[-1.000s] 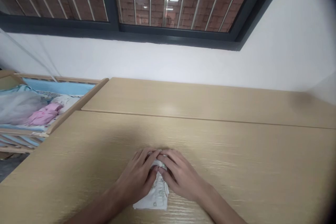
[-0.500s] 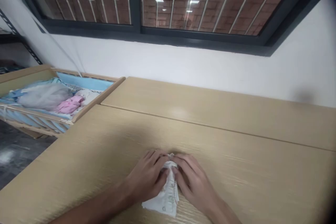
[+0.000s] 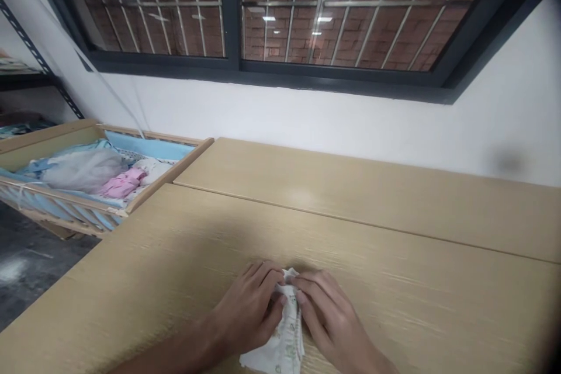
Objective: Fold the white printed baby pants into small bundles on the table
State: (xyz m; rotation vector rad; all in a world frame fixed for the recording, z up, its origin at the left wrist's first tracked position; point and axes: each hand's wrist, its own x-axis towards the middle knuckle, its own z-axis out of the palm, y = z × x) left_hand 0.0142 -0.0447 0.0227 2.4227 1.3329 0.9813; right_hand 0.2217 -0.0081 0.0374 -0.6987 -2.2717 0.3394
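A white diaper (image 3: 286, 336) with small green prints and a ruffled right edge lies on the wooden table, its near end running out at the bottom of the head view. My left hand (image 3: 252, 307) is closed on its far left edge, thumb and fingers pinching the material. From the other side my right hand (image 3: 326, 310) pinches the far right edge between thumb and fingertips. Between the two hands the far end is gathered up and slightly raised. The fingers hide part of the diaper's far end.
The light wooden table (image 3: 394, 298) has a seam to a second board behind it. A wooden crib (image 3: 162, 193) with blue lining, a pink cloth (image 3: 123, 182) and other bedding adjoins it at left. A wall and a barred window (image 3: 307, 23) stand behind.
The whole scene sits slightly lower in the picture as the head view tilts up. Both hands stay on the diaper's far end, with the fingers shifted only a little.
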